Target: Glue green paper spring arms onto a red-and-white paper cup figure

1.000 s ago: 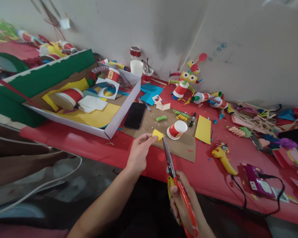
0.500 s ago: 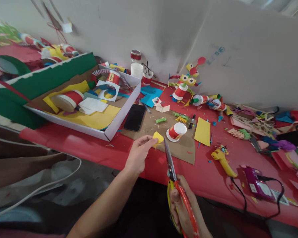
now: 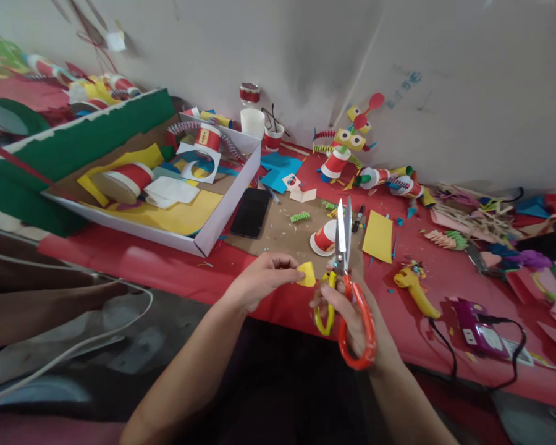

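Observation:
My left hand (image 3: 266, 278) pinches a small piece of yellow paper (image 3: 307, 274) between thumb and fingers, above the table's front edge. In my right hand (image 3: 349, 309) is a pair of scissors (image 3: 343, 238) with one yellow and one red handle. Their blades point up and away from me, slightly apart, and the paper is not between them. Behind the blades stands a red and white paper cup (image 3: 324, 238), partly covered by them. It rests on a brown cardboard sheet (image 3: 278, 238), near a green folded paper strip (image 3: 299, 217).
A white box (image 3: 204, 246) of paper scraps stands left, beside a black phone (image 3: 251, 213). To the right lie a yellow paper sheet (image 3: 378, 236), a yellow glue gun (image 3: 417, 293) with its cord, and a purple device (image 3: 479, 330). Paper-cup figures (image 3: 337, 162) stand near the wall.
The scissors have swung upright and risen in my right hand, their blades now in front of the cup. My left hand has moved slightly right and down with the yellow paper.

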The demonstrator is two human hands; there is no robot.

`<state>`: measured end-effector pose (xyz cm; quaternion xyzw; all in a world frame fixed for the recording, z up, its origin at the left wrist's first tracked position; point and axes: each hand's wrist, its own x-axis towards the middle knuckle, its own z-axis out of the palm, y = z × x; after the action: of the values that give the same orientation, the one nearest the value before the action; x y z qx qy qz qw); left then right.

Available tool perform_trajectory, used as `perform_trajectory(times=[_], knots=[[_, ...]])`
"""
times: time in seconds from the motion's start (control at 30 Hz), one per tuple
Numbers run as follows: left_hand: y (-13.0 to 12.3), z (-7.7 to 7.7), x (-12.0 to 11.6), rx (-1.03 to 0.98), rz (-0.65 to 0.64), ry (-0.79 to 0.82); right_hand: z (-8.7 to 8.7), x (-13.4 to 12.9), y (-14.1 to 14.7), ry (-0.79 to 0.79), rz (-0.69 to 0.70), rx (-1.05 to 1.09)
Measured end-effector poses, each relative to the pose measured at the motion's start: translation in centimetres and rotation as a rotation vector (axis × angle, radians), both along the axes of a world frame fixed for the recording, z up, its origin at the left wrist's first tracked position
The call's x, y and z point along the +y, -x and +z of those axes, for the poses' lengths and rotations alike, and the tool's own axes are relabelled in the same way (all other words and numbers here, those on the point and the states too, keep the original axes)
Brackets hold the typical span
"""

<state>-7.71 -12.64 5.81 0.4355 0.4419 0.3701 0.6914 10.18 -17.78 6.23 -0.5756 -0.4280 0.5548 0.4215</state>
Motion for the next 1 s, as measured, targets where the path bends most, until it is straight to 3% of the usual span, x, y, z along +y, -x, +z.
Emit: perform_trajectory(times=[0.17, 0.37, 0.6, 0.73, 0.87, 1.0], knots=[[-0.1, 0.2, -0.2, 0.014, -0.110, -0.002, 0.0, 1.6, 1.5, -0.043, 0.066, 0.047], [0.6, -0.4, -0.7, -0.046, 0.139, 0.122, -1.5, 1.7, 1.8, -0.085, -0.008, 0.081], [-0.3, -0.5, -1.5, -0.062, 0.214, 0.112, -1.7, 2.2, 2.7, -0.126, -0.064, 0.033], [-0.1, -0.6, -1.2, -0.127, 0.298, 0.127, -0.8, 0.7, 1.7, -0.022, 0.015, 0.038], [0.6, -0.8, -0.6, -0.254, 0.368, 0.217, -0.6, -2.4, -0.7, 0.194, 0.230, 0.057], [0.4, -0.6, -0.2, -0.306, 0.377, 0.232, 0.3, -4.7, -1.6, 0.200, 0.302, -0.027]])
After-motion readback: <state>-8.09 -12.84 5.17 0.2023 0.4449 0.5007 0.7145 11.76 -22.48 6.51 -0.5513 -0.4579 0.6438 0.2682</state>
